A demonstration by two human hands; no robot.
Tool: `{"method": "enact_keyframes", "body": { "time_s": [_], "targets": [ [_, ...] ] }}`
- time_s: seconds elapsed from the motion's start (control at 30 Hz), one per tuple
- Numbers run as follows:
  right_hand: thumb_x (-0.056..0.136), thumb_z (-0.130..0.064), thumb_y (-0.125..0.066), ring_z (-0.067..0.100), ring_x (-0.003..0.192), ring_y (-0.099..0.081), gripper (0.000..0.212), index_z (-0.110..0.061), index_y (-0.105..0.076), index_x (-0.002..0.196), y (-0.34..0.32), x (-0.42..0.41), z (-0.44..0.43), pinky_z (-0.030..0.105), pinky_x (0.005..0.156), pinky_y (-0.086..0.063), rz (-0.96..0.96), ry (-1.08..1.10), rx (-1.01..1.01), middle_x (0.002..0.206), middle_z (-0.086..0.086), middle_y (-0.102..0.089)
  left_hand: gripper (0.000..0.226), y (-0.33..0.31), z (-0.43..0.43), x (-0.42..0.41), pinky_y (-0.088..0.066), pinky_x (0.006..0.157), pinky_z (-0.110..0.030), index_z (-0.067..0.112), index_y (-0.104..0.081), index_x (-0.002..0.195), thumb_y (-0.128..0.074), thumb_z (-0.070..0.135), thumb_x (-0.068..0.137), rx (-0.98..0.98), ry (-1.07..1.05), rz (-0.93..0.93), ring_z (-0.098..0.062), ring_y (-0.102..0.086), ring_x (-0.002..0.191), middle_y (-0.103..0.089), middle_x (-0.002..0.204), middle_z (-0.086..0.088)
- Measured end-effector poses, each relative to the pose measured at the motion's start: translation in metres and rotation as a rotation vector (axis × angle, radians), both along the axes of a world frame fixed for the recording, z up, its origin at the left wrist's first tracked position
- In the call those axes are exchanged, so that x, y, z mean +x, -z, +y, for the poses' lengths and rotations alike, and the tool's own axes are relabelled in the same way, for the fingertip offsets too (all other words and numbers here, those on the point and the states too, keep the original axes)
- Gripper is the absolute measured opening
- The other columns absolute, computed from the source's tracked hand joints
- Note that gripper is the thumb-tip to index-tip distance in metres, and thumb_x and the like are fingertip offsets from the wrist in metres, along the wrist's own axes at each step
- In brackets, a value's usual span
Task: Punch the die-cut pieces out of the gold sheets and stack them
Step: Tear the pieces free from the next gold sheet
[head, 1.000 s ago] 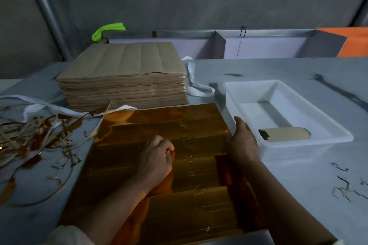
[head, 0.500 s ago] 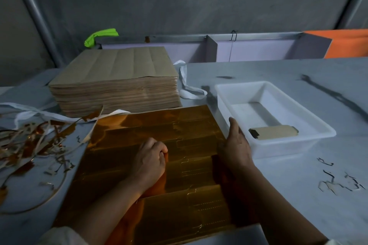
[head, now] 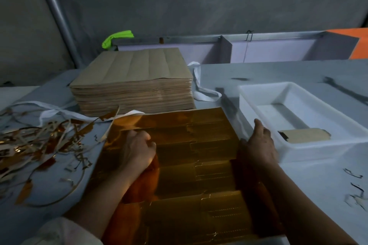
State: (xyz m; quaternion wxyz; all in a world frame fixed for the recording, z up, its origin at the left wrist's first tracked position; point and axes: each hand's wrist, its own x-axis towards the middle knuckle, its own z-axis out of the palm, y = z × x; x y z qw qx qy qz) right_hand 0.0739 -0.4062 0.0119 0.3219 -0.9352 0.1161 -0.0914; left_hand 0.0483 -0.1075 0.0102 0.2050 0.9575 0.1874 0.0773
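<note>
A shiny gold die-cut sheet (head: pixel 199 145) lies flat on the table in front of me. My left hand (head: pixel 137 151) is curled into a fist and presses down on the sheet's left half. Along the sheet's right edge my right hand (head: pixel 258 143) lies with its fingers straight, next to the white tray. A tall stack of brown-backed sheets (head: pixel 133 81) stands behind the gold sheet. One punched-out piece (head: pixel 304 135), brown side up, lies in the white tray (head: pixel 258 91).
A heap of gold and brown scrap strips (head: pixel 35 145) and white strapping covers the table's left side. Small scraps (head: pixel 356 191) lie at the right. Grey dividers and an orange panel (head: pixel 360 43) stand along the far edge, with a green object (head: pixel 117 38) behind the stack.
Both hands stay in nearly the same places on the sheet. The view has shifted slightly; nothing has come loose from the sheet.
</note>
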Motion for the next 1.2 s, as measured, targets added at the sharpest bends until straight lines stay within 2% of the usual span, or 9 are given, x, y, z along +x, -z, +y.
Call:
{"method": "enact_keyframes", "body": {
  "time_s": [0.13, 0.23, 0.3, 0.43, 0.67, 1.0, 1.2],
  "targets": [
    [0.096, -0.027, -0.055, 0.037, 0.125, -0.048, 0.067, -0.018, -0.019, 0.153, 0.004, 0.000, 0.012, 0.050, 0.100, -0.044, 0.076, -0.062, -0.037, 0.144, 0.019, -0.042, 0.053, -0.010, 0.034, 0.002, -0.048, 0.087, -0.044, 0.025, -0.047, 0.133, -0.058, 0.053, 0.090, 0.016, -0.209, 0.140, -0.030, -0.047, 0.118, -0.038, 0.134, -0.010],
    [0.098, -0.031, -0.051, 0.036, 0.129, -0.046, 0.065, -0.020, -0.019, 0.154, 0.007, 0.000, 0.020, 0.048, 0.103, -0.041, 0.116, -0.076, -0.084, 0.143, 0.018, -0.047, 0.066, -0.011, 0.049, 0.003, -0.046, 0.097, -0.054, 0.025, -0.040, 0.139, -0.057, 0.061, 0.087, -0.011, -0.296, 0.228, -0.039, -0.041, 0.127, -0.029, 0.141, -0.015],
    [0.098, -0.030, -0.050, 0.035, 0.127, -0.046, 0.063, -0.020, -0.020, 0.153, 0.008, 0.000, 0.022, 0.047, 0.103, -0.041, 0.131, -0.091, -0.102, 0.139, 0.017, -0.052, 0.071, -0.010, 0.054, 0.003, -0.045, 0.097, -0.054, 0.024, -0.037, 0.142, -0.055, 0.064, 0.086, -0.018, -0.323, 0.264, -0.041, -0.039, 0.129, -0.027, 0.143, -0.018],
    [0.098, -0.031, -0.049, 0.034, 0.122, -0.051, 0.058, -0.019, -0.026, 0.150, 0.006, 0.000, 0.027, 0.050, 0.102, -0.046, 0.137, -0.120, -0.092, 0.136, 0.015, -0.055, 0.072, -0.007, 0.055, 0.006, -0.049, 0.090, -0.051, 0.022, -0.040, 0.140, -0.057, 0.065, 0.085, -0.012, -0.327, 0.265, -0.041, -0.046, 0.120, -0.036, 0.136, -0.019],
    [0.097, -0.029, -0.052, 0.032, 0.115, -0.054, 0.055, -0.019, -0.029, 0.146, 0.006, 0.000, 0.025, 0.049, 0.097, -0.049, 0.135, -0.124, -0.066, 0.129, 0.014, -0.058, 0.067, -0.002, 0.043, 0.009, -0.042, 0.100, -0.057, 0.022, -0.041, 0.136, -0.062, 0.059, 0.084, -0.027, -0.412, 0.178, -0.044, -0.038, 0.127, -0.034, 0.138, -0.021],
    [0.098, -0.027, -0.052, 0.034, 0.125, -0.047, 0.053, -0.021, -0.031, 0.146, 0.009, 0.005, 0.016, 0.048, 0.098, -0.046, 0.134, -0.080, -0.034, 0.137, 0.012, -0.054, 0.059, 0.010, 0.029, 0.014, -0.037, 0.100, -0.059, 0.028, -0.043, 0.133, -0.064, 0.054, 0.085, -0.079, -0.406, 0.115, -0.047, -0.029, 0.133, -0.025, 0.145, -0.019],
    [0.099, -0.029, -0.050, 0.036, 0.127, -0.043, 0.048, -0.017, -0.038, 0.143, 0.010, 0.003, 0.009, 0.047, 0.100, -0.042, 0.141, -0.063, -0.066, 0.137, 0.013, -0.053, 0.052, 0.017, 0.025, 0.015, -0.035, 0.101, -0.059, 0.030, -0.046, 0.127, -0.062, 0.055, 0.085, -0.060, -0.362, 0.081, -0.048, -0.030, 0.130, -0.029, 0.138, -0.016]
  ]
}}
